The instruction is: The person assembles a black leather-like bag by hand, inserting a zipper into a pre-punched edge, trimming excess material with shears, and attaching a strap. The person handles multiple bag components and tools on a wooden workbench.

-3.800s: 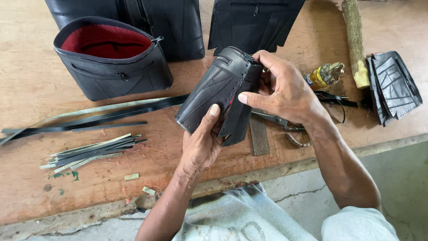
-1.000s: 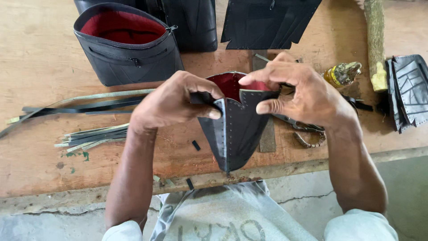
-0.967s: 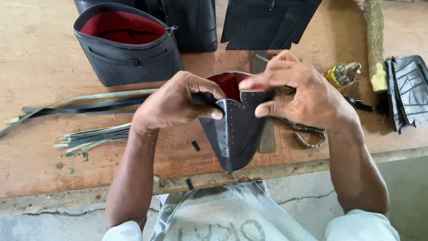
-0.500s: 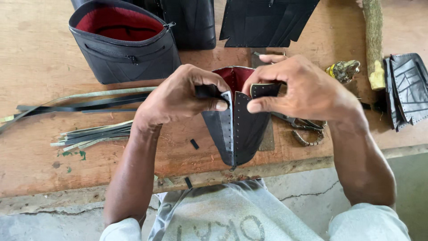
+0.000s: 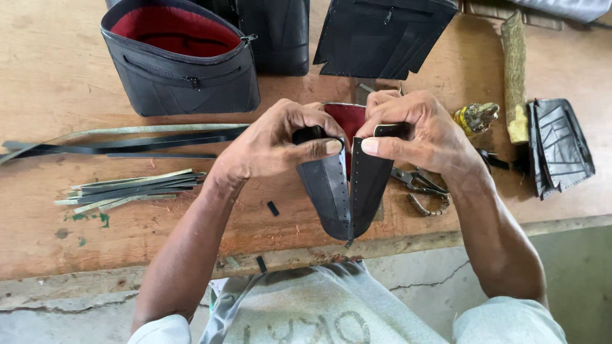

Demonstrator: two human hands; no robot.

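A small black leather pouch (image 5: 347, 191) with a red lining is held upright over the front edge of the wooden workbench (image 5: 44, 70). My left hand (image 5: 277, 140) pinches its left top edge between thumb and fingers. Its right top edge is pinched the same way by my right hand (image 5: 414, 130). The two punched edges of the pouch meet in a seam that faces me and runs down to a point. A row of small stitch holes lines each edge.
A finished black bag with red lining (image 5: 182, 60) stands at the back left. Black leather panels (image 5: 382, 35) lie behind. Leather strips (image 5: 127, 188) lie at left, scissors (image 5: 421, 188) right of the pouch, a folded black piece (image 5: 561, 146) and a wooden stick (image 5: 513, 70) at right.
3.8 s ago the pouch lay closed and tilted in my hands. Since then I have turned it upright with its seam towards me and drawn its two punched edges close together.
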